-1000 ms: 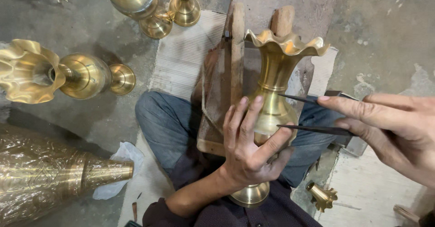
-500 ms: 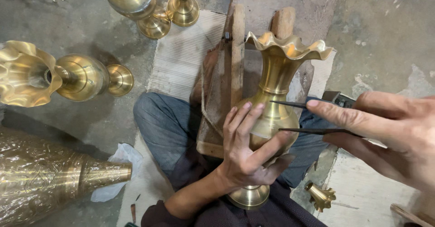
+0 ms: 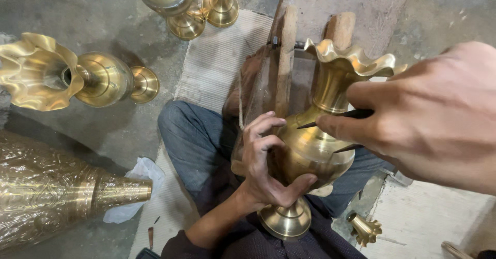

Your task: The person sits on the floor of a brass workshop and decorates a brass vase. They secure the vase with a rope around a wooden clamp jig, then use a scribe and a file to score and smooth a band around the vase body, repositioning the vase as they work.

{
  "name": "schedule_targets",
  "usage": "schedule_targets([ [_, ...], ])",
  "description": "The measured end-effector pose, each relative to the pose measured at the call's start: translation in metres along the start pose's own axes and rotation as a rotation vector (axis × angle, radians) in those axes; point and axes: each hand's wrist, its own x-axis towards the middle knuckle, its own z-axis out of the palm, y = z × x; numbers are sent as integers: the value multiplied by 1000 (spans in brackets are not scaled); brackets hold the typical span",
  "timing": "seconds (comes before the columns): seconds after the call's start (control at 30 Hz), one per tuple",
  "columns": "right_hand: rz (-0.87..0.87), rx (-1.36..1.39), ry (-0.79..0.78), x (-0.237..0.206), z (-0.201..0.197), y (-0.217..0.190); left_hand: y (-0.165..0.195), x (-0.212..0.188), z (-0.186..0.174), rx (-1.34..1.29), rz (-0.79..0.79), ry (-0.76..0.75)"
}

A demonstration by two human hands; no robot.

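Your left hand (image 3: 271, 168) wraps belly of brass vase (image 3: 318, 150) upright over your lap, frame centre. Your right hand (image 3: 423, 114), at 3 o'clock, pinches dark two-pronged tool (image 3: 338, 115), tips on vase shoulder.

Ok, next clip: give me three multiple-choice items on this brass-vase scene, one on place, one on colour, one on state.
1. Where does the left hand grip the held brass vase?
A. its belly
B. its rim
C. its foot

2. What colour is the crumpled cloth on the floor?
A. red
B. white
C. black

3. How does the fluted vase at left sit?
A. upright
B. upside down
C. on its side

Answers: 1 A, fingers wrap the bulge; 2 B, pale against the grey floor; 3 C, its mouth faces sideways.
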Motion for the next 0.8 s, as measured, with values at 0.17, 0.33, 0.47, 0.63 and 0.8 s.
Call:
schedule_targets([
  [0.17,-38,-35,21,6,-30,2,-1,0,-1,33,-74,-33],
  [0.33,-100,14,266,18,-28,3,-1,2,-3,53,-107,-68],
  [0.47,-127,-17,312,22,-29,4,-2,4,-4,59,-99,-79],
  [0.63,-49,-35,30,20,-40,2,-3,4,-6,44,-99,-77],
  [0.8,-84,11,132,18,-47,0,-3,4,-6,37,-103,-87],
])
